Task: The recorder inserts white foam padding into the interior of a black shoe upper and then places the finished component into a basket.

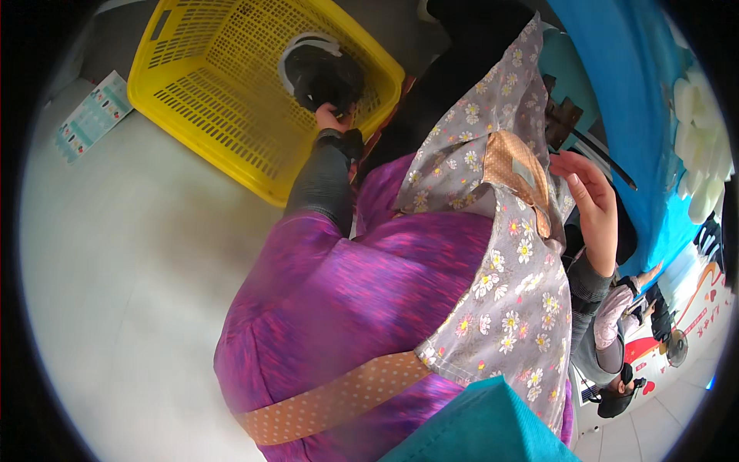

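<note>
My left hand (331, 119) reaches into a yellow slatted plastic basket (254, 165) at the upper left. Its fingers close on the near edge of a dark, bulky item (327, 73) with a white curved rim, whose kind I cannot make out. My right hand (593, 200) is raised at the right, fingers stretched and slightly curved, with nothing in them. Near its fingertips a thin black rod (612, 160) juts from a dark metal fixture (563, 119) beside a blue-covered table (635, 100). A grey flowered apron (512, 269) hangs between my arms.
Several pale, elongated pieces (700, 142) lie heaped on the blue table at the far right. Beyond it another person (616, 362) in a dark cap works at the table. A printed sheet (94, 115) lies left of the basket. A teal fabric piece (481, 427) covers the lower middle.
</note>
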The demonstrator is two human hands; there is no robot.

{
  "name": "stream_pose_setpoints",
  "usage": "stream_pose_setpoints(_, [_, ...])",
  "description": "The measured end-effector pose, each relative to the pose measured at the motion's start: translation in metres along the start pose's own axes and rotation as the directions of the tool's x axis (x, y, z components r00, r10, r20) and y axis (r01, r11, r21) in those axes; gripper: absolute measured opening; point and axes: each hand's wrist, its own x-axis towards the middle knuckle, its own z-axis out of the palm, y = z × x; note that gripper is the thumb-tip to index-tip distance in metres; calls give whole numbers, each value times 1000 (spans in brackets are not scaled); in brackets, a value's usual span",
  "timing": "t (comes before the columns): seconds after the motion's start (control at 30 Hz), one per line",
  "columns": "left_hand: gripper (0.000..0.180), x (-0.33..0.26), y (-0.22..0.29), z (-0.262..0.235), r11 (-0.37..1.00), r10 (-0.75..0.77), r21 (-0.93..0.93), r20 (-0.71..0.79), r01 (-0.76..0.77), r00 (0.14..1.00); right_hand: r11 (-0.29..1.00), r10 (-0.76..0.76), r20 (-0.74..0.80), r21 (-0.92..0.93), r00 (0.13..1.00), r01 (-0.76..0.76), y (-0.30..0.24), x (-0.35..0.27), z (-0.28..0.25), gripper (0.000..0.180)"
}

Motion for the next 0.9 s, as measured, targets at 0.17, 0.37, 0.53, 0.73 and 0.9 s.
stream_pose_setpoints(0.17, [25,3,-7,-1,593,-486,-679,126,433,865,1000,-9,19,7,1000,8,2,3,-2,31])
stream_pose_setpoints(0.37, [37,32,-17,-19,853,-381,455,210,254,901,1000,23,13,-3,1000,-23,-4,7,3,31])
stream_pose_setpoints(0.53, [60,38,-28,-1,632,-198,765,312,-122,929,999,46,-38,-14,998,-47,0,7,3,32])
stream_pose_setpoints(0.73, [55,26,-20,-2,633,26,774,14,-27,1000,999,43,-2,16,999,-43,4,10,-7,31])
stream_pose_setpoints(0.9, [58,-6,76,15,721,-150,407,-699,561,700,999,23,-1,22,1000,-23,8,14,-7,31])
